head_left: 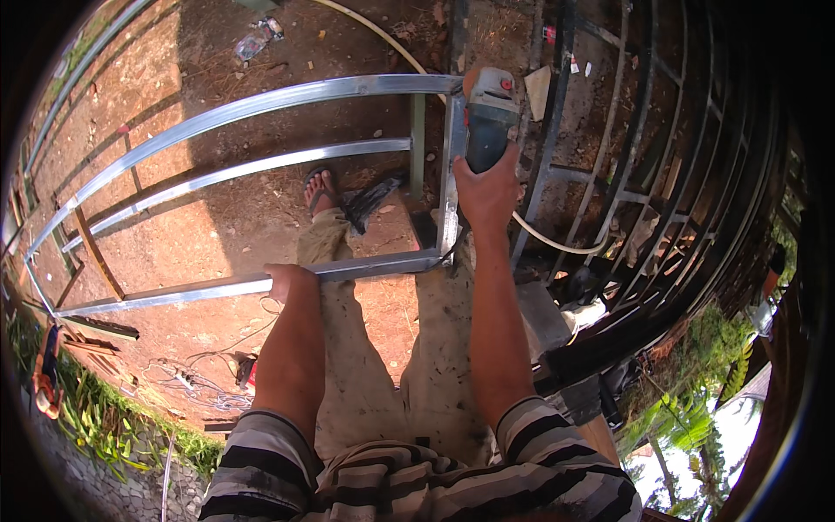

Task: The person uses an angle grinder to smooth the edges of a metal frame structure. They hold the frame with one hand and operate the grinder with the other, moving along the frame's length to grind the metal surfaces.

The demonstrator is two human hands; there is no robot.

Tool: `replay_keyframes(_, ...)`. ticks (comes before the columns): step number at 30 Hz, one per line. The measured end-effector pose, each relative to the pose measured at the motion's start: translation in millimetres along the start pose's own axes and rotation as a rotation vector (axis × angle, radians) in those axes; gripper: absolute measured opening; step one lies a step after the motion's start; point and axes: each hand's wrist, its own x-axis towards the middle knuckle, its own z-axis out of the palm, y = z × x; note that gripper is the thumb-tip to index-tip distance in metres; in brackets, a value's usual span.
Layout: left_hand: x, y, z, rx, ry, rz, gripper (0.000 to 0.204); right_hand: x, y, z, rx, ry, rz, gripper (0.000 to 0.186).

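A long rectangular frame of silvery metal tube (pixel 374 264) lies across in front of me, with an inner bar along its length. My left hand (pixel 292 284) is closed around its near rail. In my right hand (pixel 487 187) is an angle grinder (pixel 493 130), gripped by its dark body, with the grey head pointing away from me. The grinder's head sits at the frame's far right corner. Its disc is mostly hidden, so I cannot tell whether it touches the metal. A pale cable (pixel 557 246) runs out past my right wrist.
Dark metal grilles (pixel 622 148) stand close on the right. A green post (pixel 417 143) is under the frame's right end. My sandaled foot (pixel 320 190) is on the dirt beneath the frame. Tangled wire (pixel 200 387) lies at left, near plants (pixel 104 426). Plastic litter (pixel 257 42) lies farther off.
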Motion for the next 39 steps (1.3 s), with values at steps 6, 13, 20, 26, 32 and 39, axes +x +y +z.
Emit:
replay_keyframes(6,-4,3,-2,0.036,0.005,-0.009,0.074,-1,0,2,-0.01,-0.014,0.016,0.075)
replay_keyframes(13,0,2,-4,0.065,-0.024,0.015,0.075,-20,10,1,-0.071,0.003,-0.055,0.065)
replay_keyframes(20,-6,3,-3,0.075,0.019,0.003,0.076,-15,12,1,-0.065,-0.031,0.002,0.07)
replay_keyframes(26,2,1,0,0.049,0.021,0.005,0.077,-14,7,1,-0.078,-0.018,-0.032,0.061)
replay_keyframes(32,5,-1,3,0.065,0.003,0.02,0.077,-15,14,-2,-0.111,0.004,-0.041,0.065)
replay_keyframes(39,3,1,0,0.062,0.026,0.015,0.077,-18,15,-1,-0.095,-0.061,0.01,0.075)
